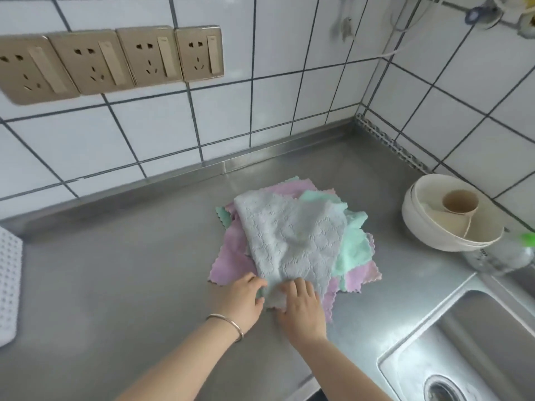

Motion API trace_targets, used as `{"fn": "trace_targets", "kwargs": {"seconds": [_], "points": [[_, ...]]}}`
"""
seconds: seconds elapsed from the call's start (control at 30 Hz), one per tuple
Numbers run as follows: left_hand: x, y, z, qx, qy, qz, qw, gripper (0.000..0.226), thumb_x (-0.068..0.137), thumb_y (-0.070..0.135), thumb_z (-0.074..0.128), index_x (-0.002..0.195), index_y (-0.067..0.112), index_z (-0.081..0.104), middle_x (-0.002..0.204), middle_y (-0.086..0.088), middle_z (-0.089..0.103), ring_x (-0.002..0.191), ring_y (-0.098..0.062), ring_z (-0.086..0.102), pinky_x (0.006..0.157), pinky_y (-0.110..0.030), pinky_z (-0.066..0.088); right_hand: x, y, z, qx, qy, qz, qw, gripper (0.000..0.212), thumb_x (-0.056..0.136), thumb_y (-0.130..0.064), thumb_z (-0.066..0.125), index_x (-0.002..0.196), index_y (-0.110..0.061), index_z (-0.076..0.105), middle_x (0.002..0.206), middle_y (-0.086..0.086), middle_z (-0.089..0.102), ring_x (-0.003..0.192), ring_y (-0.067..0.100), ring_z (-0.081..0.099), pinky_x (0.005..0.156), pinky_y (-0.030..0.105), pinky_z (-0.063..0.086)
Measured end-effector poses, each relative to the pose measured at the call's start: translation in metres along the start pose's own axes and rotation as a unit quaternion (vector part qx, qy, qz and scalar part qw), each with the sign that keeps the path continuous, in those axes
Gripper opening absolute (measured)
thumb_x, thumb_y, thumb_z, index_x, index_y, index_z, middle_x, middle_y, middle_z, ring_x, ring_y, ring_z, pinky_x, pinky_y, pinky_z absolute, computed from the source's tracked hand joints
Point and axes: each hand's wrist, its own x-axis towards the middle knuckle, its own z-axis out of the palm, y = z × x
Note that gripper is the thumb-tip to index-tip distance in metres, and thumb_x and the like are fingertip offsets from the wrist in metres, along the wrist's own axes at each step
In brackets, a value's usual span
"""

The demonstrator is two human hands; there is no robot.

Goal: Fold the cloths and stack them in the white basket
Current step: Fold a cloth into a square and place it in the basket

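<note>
A loose pile of cloths lies on the steel counter (115,270). On top is a grey patterned cloth (292,238), with pink cloths (228,261) and mint-green cloths (353,250) spread under it. My left hand (240,299) grips the grey cloth's near edge from the left. My right hand (301,308) holds the same near edge just beside it, fingers curled into the fabric. The white basket (8,285) shows only as a perforated corner at the far left edge.
A stack of cream bowls (428,227) with a paper cup inside stands at the right by the tiled wall. A clear bottle with a green cap (503,256) lies beside it. A sink (469,351) fills the lower right. Wall sockets (110,62) sit above.
</note>
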Motion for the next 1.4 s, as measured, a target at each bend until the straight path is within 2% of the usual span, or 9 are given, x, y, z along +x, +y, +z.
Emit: {"fn": "trace_targets", "kwargs": {"seconds": [0.1,0.23,0.3,0.5,0.7,0.9,1.13,1.27,1.4], "points": [[0.013,0.016,0.022,-0.012,-0.01,-0.018,1.0,0.037,0.086,0.02,0.053,0.123,0.026,0.051,0.125,0.007,0.047,0.108,-0.021,0.055,0.088,-0.033,0.045,0.007,0.019,0.004,-0.021,-0.034,-0.031,0.999,0.03,0.058,-0.038,0.042,0.072,-0.021,0.062,0.077,-0.005,0.059,0.066,0.018,0.06,0.056,0.026,0.052],[0.02,0.021,0.035,0.04,-0.03,-0.034,0.998,0.045,0.082,0.023,0.055,0.126,0.028,0.046,0.128,0.008,0.043,0.107,-0.022,0.056,0.086,-0.034,0.046,0.013,0.04,0.011,-0.007,-0.052,-0.065,0.997,0.022,0.054,-0.028,0.064,0.074,-0.019,0.059,0.078,-0.001,0.058,0.067,0.021,0.057,0.057,0.029,0.052],[0.023,0.023,0.037,0.056,-0.026,-0.042,0.997,0.045,0.079,0.029,0.059,0.123,0.027,0.049,0.125,0.008,0.046,0.106,-0.021,0.056,0.084,-0.034,0.048,0.018,0.047,0.012,-0.007,-0.039,-0.084,0.996,0.011,0.06,-0.022,0.055,0.07,-0.018,0.057,0.075,0.0,0.055,0.067,0.022,0.055,0.054,0.029,0.05],[0.034,0.024,0.049,0.111,0.064,-0.046,0.991,0.04,0.052,0.07,0.056,0.068,0.033,0.057,0.07,0.013,0.054,0.061,-0.009,0.058,0.041,-0.025,0.045,0.03,0.052,0.001,0.099,-0.04,-0.071,0.992,0.017,0.072,-0.023,0.049,0.06,-0.019,0.061,0.067,-0.006,0.058,0.064,0.018,0.06,0.05,0.022,0.045],[0.032,0.034,0.033,0.113,0.124,-0.007,0.986,0.029,0.045,0.039,0.077,0.059,0.027,0.055,0.062,0.011,0.053,0.054,-0.014,0.057,0.042,-0.022,0.033,0.034,0.05,-0.033,0.256,0.016,-0.027,0.966,0.057,0.085,-0.046,0.017,0.092,-0.005,0.057,0.075,0.009,0.065,0.067,0.031,0.061,0.052,0.033,0.036],[0.041,0.035,0.003,-0.078,0.224,-0.159,0.958,0.019,0.073,0.025,0.052,0.08,0.022,0.069,0.086,0.0,0.066,0.077,-0.03,0.063,0.056,-0.035,0.049,0.066,0.039,-0.093,0.241,0.024,-0.135,0.961,0.032,0.089,-0.03,0.039,0.092,-0.009,0.063,0.063,-0.006,0.054,0.053,0.01,0.048,0.046,0.013,0.031],[0.043,0.026,-0.05,-0.046,0.252,-0.221,0.941,0.019,0.087,0.02,0.048,0.099,0.018,0.063,0.101,-0.012,0.067,0.092,-0.038,0.061,0.066,-0.035,0.043,0.084,-0.004,-0.167,0.276,-0.014,-0.187,0.943,0.013,0.092,-0.01,0.052,0.086,-0.017,0.062,0.064,-0.019,0.052,0.061,-0.008,0.051,0.055,0.009,0.037],[0.029,0.011,-0.091,-0.201,0.345,-0.219,0.89,0.027,0.083,0.038,0.041,0.076,0.015,0.054,0.069,-0.013,0.06,0.07,-0.037,0.053,0.056,-0.033,0.03,0.087,-0.03,-0.214,0.307,-0.012,-0.199,0.93,0.027,0.092,-0.014,0.055,0.073,-0.033,0.053,0.065,-0.014,0.052,0.06,-0.003,0.046,0.056,0.008,0.035],[0.001,-0.017,-0.142,-0.318,0.403,-0.111,0.851,0.026,0.075,0.042,0.05,0.059,0.023,0.046,0.049,0.007,0.048,0.05,-0.006,0.039,0.048,-0.016,0.03,0.094,-0.05,-0.258,0.286,-0.073,-0.212,0.931,0.03,0.08,-0.023,0.071,0.06,-0.024,0.049,0.052,-0.011,0.033,0.045,0.004,0.031,0.044,0.015,0.026]]}}
